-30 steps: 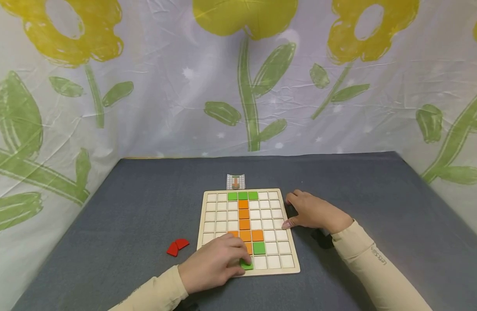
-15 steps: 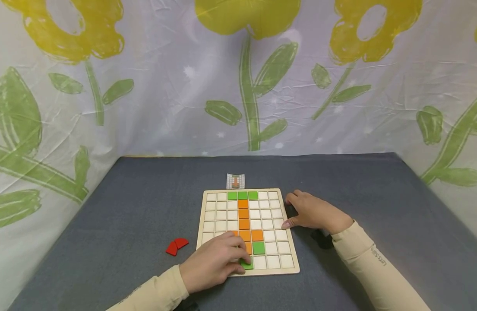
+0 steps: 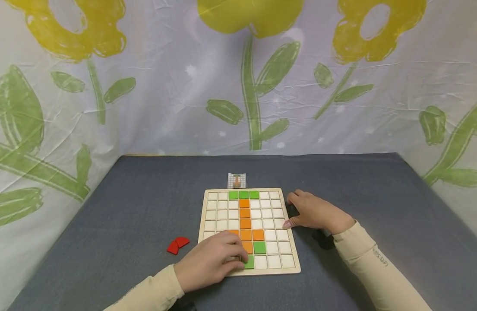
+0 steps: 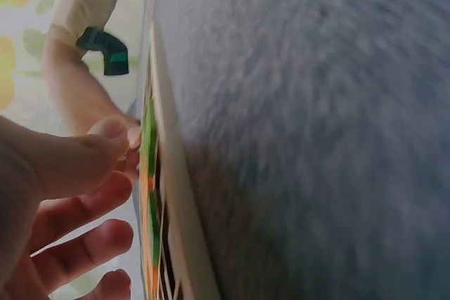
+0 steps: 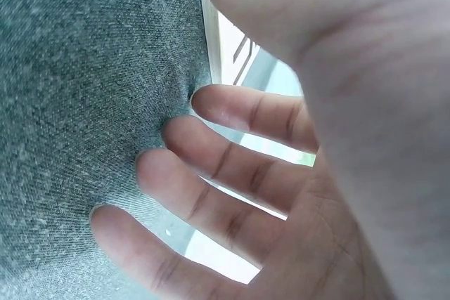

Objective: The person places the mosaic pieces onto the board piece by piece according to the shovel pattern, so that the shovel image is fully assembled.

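Observation:
A square wooden grid board (image 3: 266, 272) lies on the table, with green tiles in its far row and orange tiles running down a middle column. My left hand (image 3: 209, 262) is over the near left part, hiding several cells. Its fingertips are beside a green tile (image 3: 249, 262) in the nearest row. In the left wrist view, the fingers (image 4: 105, 240) are loosely bent and nothing shows between them and the thumb. My right hand (image 3: 316, 211) rests at the board's right edge, thumb on the rim. Its spread fingers (image 5: 169, 173) touch the tablecloth in the right wrist view.
Two red quarter-round pieces (image 3: 182, 242) lie on the dark tablecloth (image 3: 118, 233) left of the board. Behind the board is a small pattern card (image 3: 237, 181). A flower-printed cloth (image 3: 164, 86) hangs behind the table.
My left hand has drawn slightly left, baring more of the near green tile. The right hand stays in place. The head view has shifted slightly.

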`<state>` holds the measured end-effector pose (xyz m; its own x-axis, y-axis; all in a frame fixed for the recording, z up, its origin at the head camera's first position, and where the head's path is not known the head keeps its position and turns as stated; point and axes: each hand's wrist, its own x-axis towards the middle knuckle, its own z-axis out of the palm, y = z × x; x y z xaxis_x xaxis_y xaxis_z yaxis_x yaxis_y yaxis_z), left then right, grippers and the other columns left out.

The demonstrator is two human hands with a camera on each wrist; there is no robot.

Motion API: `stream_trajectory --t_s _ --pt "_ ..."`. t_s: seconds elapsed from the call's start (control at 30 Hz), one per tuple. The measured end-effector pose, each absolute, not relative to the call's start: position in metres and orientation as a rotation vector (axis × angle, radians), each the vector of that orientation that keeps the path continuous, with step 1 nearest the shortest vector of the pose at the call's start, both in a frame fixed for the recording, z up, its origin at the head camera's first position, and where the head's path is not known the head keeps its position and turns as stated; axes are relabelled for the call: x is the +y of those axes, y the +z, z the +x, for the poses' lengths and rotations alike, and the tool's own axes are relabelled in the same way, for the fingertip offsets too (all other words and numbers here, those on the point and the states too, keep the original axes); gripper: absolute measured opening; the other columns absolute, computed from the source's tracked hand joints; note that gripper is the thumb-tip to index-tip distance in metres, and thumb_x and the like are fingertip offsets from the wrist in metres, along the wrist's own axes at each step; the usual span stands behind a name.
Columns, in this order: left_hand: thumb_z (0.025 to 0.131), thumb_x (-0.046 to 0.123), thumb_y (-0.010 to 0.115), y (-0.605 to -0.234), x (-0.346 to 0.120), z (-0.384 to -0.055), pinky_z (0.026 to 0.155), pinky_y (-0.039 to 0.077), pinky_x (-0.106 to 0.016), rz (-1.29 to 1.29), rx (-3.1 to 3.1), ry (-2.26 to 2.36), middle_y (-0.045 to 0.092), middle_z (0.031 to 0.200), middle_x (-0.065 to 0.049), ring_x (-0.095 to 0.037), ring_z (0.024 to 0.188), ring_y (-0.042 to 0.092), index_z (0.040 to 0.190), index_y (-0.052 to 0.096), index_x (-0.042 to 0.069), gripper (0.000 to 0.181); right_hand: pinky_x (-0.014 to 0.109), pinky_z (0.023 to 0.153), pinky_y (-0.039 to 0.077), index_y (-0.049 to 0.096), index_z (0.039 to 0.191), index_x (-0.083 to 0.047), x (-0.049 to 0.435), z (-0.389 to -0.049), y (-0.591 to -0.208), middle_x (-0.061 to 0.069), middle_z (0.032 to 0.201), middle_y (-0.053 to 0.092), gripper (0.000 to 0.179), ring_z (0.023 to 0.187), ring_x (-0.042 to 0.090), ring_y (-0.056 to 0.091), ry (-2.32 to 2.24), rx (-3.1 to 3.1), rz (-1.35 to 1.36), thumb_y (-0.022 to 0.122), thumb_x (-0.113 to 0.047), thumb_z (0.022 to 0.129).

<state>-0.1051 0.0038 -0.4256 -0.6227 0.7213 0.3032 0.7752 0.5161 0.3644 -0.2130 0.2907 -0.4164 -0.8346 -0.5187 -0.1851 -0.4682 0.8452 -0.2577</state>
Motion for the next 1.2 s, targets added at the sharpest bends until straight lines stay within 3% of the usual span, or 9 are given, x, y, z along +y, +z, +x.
stream_trajectory --t_s 0.17,0.33,0.57,0.8,0.93,1.2 --pt "0.087 0.021 0.072 -0.419 -0.017 -0.102 0.071 0.045 -0.016 -1.091 -2.717 -0.761 0.059 0.093 0.013 -0.003 0.081 0.051 0.096 0.070 0.023 0.009 0.044 0.087 0.048 0.054 0.120 -0.005 0.291 -0.213 -0.417 0.012 0.114 0.054 0.070 0.105 0.028 0.055 -0.295 2.775 -0.754 0.073 -0.054 0.074" --pt "0.085 0.026 0.075 -0.412 -0.044 -0.099 0.073 0.047 -0.025 -0.721 -2.898 -0.619 0.059 0.101 0.011 -0.006 0.085 0.051 0.108 0.066 0.021 0.026 0.045 0.088 0.048 0.054 0.121 -0.005 0.292 -0.213 -0.416 0.012 0.116 0.054 0.071 0.108 0.029 0.054 -0.308 2.774 -0.753 0.073 -0.055 0.074" --pt "0.076 0.031 0.082 -0.410 -0.082 -0.095 0.078 0.047 -0.036 -0.275 -3.035 -0.577 0.056 0.101 -0.001 -0.016 0.092 0.051 0.109 0.059 0.007 0.047 0.044 0.087 0.048 0.054 0.121 -0.005 0.294 -0.211 -0.416 0.011 0.113 0.054 0.071 0.105 0.028 0.055 -0.300 2.783 -0.748 0.073 -0.056 0.074" --pt "0.076 0.024 0.082 -0.415 -0.095 -0.090 0.065 0.041 -0.028 -0.233 -3.071 -0.646 0.050 0.085 0.001 -0.012 0.075 0.045 0.095 0.061 0.009 0.032 0.045 0.088 0.048 0.054 0.122 -0.006 0.293 -0.212 -0.415 0.011 0.114 0.054 0.072 0.106 0.028 0.055 -0.296 2.780 -0.719 0.073 -0.056 0.073" --pt "0.080 0.015 0.079 -0.417 -0.094 -0.088 0.063 0.042 -0.027 -0.247 -3.046 -0.673 0.052 0.085 0.002 -0.010 0.074 0.048 0.096 0.065 0.011 0.022 0.045 0.088 0.048 0.054 0.122 -0.006 0.291 -0.212 -0.415 0.011 0.114 0.054 0.072 0.106 0.028 0.055 -0.297 2.781 -0.712 0.073 -0.057 0.073" --pt "0.078 0.001 0.075 -0.418 -0.098 -0.084 0.064 0.046 -0.024 -0.363 -2.993 -0.660 0.055 0.087 0.006 -0.005 0.075 0.051 0.099 0.068 0.018 0.027 0.045 0.088 0.048 0.054 0.122 -0.006 0.289 -0.213 -0.416 0.012 0.115 0.054 0.072 0.108 0.029 0.055 -0.309 2.766 -0.749 0.071 -0.057 0.075"
